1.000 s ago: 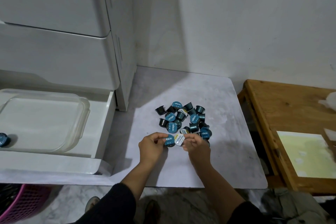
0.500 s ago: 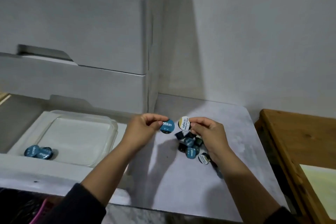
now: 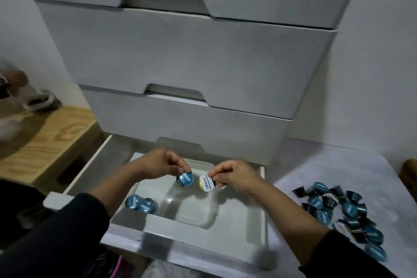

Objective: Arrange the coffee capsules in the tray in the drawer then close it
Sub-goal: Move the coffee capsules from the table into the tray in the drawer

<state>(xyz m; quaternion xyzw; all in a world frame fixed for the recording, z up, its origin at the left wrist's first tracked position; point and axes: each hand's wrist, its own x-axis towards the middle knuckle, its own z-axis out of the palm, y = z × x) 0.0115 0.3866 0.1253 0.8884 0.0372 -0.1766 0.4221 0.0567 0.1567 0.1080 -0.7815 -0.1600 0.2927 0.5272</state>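
— White drawer fronts and a pale wall are seen behind everything; what is found nearest the camera?

— Dark sleeves are seen at the bottom edge, and beyond them the front wall of the open drawer point(image 3: 180, 236), pulled out from the bottom of the cabinet point(image 3: 191, 56). To the right, on the pale desk point(image 3: 320, 165), a loose pile of capsules point(image 3: 338, 210) is left waiting, some lying on their sides.

— And inside the drawer?

— A clear tray point(image 3: 209, 216) is set on the drawer floor. Two blue capsules point(image 3: 140, 202) are already laid together at its near-left side, probably so that a row can be started from one corner, though it cannot be told whether they touch.

— How are the hands held?

— Both are raised over the far part of the tray. By the left hand point(image 3: 158, 165) a blue capsule point(image 3: 185, 179) is pinched at its rim, the fingers point(image 3: 184, 166) closed narrowly on it. By the right hand point(image 3: 234, 176) a white-lidded capsule point(image 3: 206, 183) is gripped in the same way. The lids are turned toward the camera and the capsules are hung from their top edges, apparently so that each can be lowered and let go without the hand entering the tray.

— How far along is the task judged to be?

— Early: most capsules are still on the desk, and the drawer must be kept open until they are placed.

— What lies farthest off?

— A wooden surface point(image 3: 45, 137) at the left, with blurred objects that cannot be identified.
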